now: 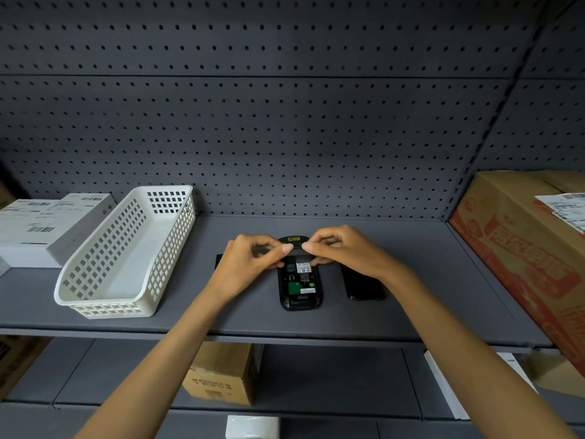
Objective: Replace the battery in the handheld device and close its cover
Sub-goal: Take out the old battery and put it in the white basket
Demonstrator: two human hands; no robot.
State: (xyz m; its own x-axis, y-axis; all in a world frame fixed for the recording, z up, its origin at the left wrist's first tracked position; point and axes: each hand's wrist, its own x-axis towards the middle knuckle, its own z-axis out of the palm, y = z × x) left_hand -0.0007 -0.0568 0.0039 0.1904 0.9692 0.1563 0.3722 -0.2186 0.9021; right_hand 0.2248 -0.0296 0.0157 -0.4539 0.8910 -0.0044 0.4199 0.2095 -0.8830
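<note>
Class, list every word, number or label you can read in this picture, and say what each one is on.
Nothing reads clearly.
White boxes: barcode labels, too small.
Large red carton: big pale characters and a shipping label, blurred.
Open handheld device: white and yellow stickers, too small.
Small brown box: dark printed line, blurred.

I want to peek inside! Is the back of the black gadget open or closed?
Open. The handheld device shows its green board and labels inside, and a flat black piece, perhaps the cover, lies beside it.

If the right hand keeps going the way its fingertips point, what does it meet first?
The right hand points leftward across the open handheld device; it would first meet the left hand fingertips, almost touching already, though depth is unclear.
</note>
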